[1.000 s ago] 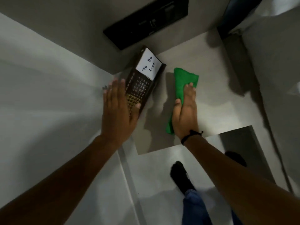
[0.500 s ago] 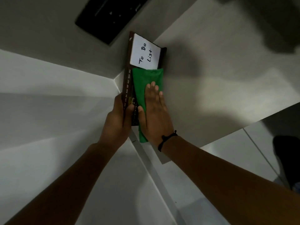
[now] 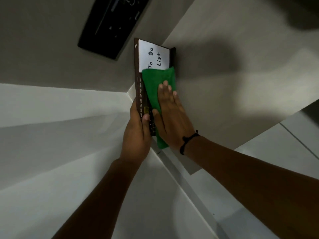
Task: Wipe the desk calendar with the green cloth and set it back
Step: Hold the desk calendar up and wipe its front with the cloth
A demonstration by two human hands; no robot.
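The dark brown desk calendar with its white "To Do List" card stands at the grey desk's left edge. Your left hand clasps its near end, thumb over the face. Your right hand, fingers flat and spread, presses the folded green cloth against the face, covering the card's lower edge. A black panel sits beyond.

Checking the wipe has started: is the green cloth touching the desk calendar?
Touching. The head view shows the green cloth pressed flat on the desk calendar under the right hand.
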